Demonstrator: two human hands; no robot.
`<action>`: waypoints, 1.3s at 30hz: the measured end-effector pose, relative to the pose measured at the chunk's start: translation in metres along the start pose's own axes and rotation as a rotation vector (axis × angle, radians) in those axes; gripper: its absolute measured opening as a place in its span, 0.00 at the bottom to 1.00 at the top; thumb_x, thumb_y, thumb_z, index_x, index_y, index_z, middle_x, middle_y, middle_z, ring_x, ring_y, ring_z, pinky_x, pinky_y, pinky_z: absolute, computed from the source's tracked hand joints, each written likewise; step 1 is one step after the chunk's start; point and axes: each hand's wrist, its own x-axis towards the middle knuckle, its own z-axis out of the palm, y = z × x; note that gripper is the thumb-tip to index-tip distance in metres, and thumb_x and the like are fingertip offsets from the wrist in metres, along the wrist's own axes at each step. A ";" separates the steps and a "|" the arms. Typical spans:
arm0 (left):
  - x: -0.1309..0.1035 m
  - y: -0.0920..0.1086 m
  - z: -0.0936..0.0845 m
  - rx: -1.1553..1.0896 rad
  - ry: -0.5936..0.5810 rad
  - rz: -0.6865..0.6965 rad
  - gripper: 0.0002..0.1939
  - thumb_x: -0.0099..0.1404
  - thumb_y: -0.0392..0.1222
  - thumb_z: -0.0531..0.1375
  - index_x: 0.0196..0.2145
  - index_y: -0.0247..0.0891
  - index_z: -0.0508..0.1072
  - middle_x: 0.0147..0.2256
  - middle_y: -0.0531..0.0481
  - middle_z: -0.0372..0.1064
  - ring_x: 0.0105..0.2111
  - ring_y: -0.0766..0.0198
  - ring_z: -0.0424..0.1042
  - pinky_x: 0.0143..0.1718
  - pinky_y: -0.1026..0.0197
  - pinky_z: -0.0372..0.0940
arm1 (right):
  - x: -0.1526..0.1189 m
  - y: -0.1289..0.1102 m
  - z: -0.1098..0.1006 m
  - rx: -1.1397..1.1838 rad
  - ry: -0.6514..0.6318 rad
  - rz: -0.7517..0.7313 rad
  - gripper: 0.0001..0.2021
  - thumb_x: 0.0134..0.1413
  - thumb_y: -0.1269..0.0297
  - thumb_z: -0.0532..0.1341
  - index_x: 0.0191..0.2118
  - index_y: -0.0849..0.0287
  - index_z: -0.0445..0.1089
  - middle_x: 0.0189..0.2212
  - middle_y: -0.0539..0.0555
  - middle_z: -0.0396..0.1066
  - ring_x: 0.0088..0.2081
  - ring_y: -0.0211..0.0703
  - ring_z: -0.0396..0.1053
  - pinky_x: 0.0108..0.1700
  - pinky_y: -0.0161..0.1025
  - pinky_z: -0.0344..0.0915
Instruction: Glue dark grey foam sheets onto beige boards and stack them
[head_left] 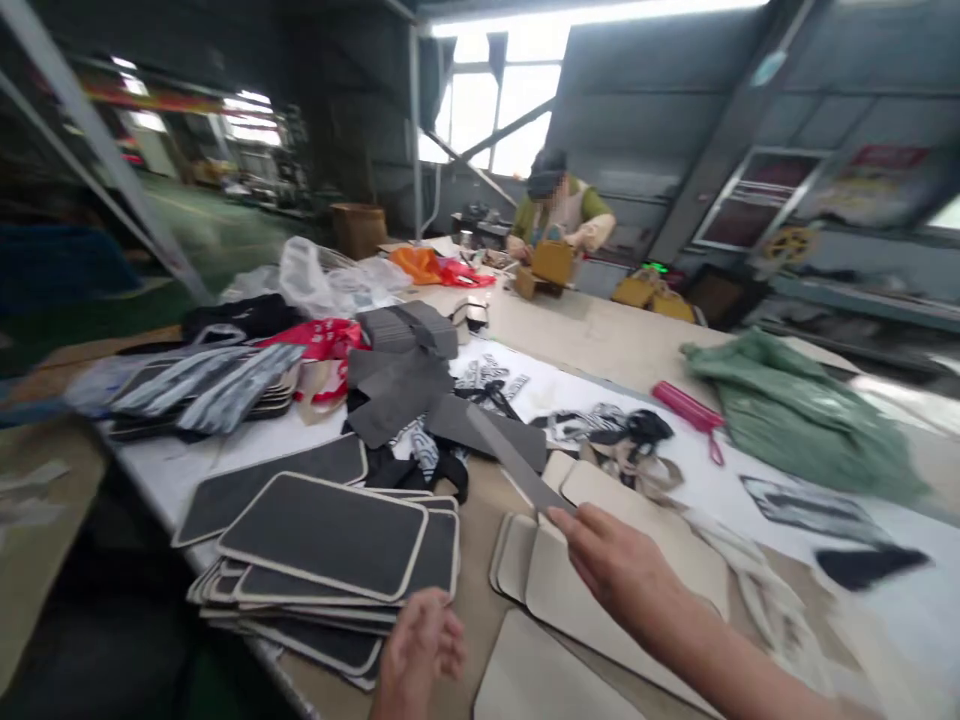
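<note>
My right hand (600,550) grips one end of a thin grey strip (510,455), which points up and left over the cream panels. My left hand (427,635) is at the near right corner of a stack of dark panels with cream edges (326,530); its fingers are slightly curled and apart, holding nothing. Cream rounded panels (585,600) lie beneath and beside my right hand. Beyond both hands, dark grey flat pieces (409,390) are piled loosely.
Patterned fabric strips (217,385) lie at the left, near clear plastic bags (330,280). Black and patterned scraps (615,430), a pink pouch (686,405) and green cloth (802,410) are at the right. A person (559,215) works across the table (592,335) with a yellow bag (553,262).
</note>
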 end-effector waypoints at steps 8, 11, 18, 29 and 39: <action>0.027 0.044 0.029 -0.095 -0.059 -0.257 0.28 0.40 0.65 0.63 0.24 0.36 0.63 0.16 0.54 0.62 0.15 0.71 0.58 0.14 0.70 0.50 | -0.120 -0.050 -0.019 -0.267 -0.110 0.025 0.17 0.50 0.81 0.50 0.47 0.71 0.63 0.26 0.55 0.65 0.26 0.40 0.61 0.25 0.37 0.58; 0.020 0.023 0.041 0.058 -0.166 -0.294 0.27 0.34 0.58 0.68 0.22 0.35 0.64 0.14 0.56 0.60 0.14 0.73 0.55 0.13 0.71 0.46 | -0.144 -0.066 -0.027 -0.267 -0.143 0.099 0.17 0.50 0.81 0.50 0.47 0.71 0.64 0.25 0.55 0.65 0.26 0.40 0.61 0.24 0.38 0.56; 0.009 0.002 0.060 0.086 -0.260 -0.393 0.27 0.43 0.66 0.60 0.23 0.35 0.68 0.16 0.54 0.62 0.16 0.69 0.58 0.15 0.68 0.50 | -0.182 -0.093 -0.027 -0.227 -0.150 0.217 0.16 0.52 0.80 0.49 0.47 0.73 0.63 0.25 0.55 0.65 0.26 0.41 0.61 0.23 0.39 0.56; 0.017 -0.022 0.052 0.557 -0.453 -0.127 0.23 0.50 0.62 0.57 0.22 0.37 0.63 0.19 0.56 0.58 0.23 0.67 0.59 0.25 0.65 0.56 | -0.216 -0.116 -0.014 -0.152 -0.181 0.321 0.17 0.55 0.79 0.47 0.50 0.73 0.61 0.26 0.55 0.65 0.27 0.41 0.60 0.24 0.39 0.57; 0.018 -0.066 0.030 0.828 -0.428 0.063 0.24 0.54 0.64 0.50 0.19 0.39 0.58 0.19 0.56 0.53 0.23 0.66 0.55 0.26 0.64 0.54 | -0.287 -0.133 0.057 -0.072 -0.095 0.985 0.10 0.59 0.68 0.50 0.42 0.62 0.65 0.32 0.57 0.68 0.36 0.44 0.66 0.36 0.39 0.63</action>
